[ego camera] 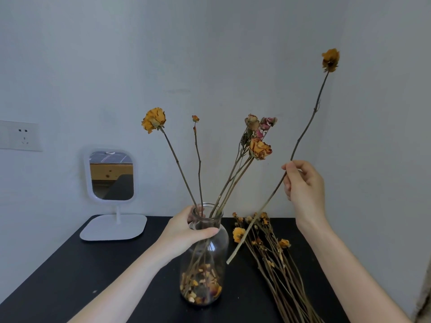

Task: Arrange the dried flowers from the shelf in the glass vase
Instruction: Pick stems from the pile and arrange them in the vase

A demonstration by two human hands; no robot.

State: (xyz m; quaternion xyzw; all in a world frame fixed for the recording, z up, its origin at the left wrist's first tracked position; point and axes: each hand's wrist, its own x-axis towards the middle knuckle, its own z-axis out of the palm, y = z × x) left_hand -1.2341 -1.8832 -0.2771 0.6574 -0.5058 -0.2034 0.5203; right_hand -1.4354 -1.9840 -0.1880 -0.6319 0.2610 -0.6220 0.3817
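Glass vase (205, 252) stands lower centre of the frame on a black table (70, 276); clear, bottle-shaped, narrow neck, wide body. Loose dried petals and bits, orange and tan, lie in its bottom. Several dried stems stand in it, fanning out: a big orange-yellow bloom (154, 119) leaning to the left, a thin stem with a tiny orange bud (195, 118) near centre, and a cluster of orange and faded pink blooms (260, 136) leaning to the right.

Left hand (186, 229) grips the vase neck, thumb across the front and fingers round the back.

Right hand (303, 183), centre right of the frame, pinches a single long stem (303, 134) between thumb and fingertips, other fingers loosely curled. The stem is thin, brown and slightly crooked, tilted with a dark orange dried head (330, 59) at upper right and its pale cut end at lower centre, just right of the vase body and outside it.

More dried flowers (268, 252) lie in a bundle on the table at lower right, small orange heads towards the wall, stems running to the bottom edge.

White stand mirror (111, 176) sits left of the vase on the table. Wall socket (21, 135) at the left edge.
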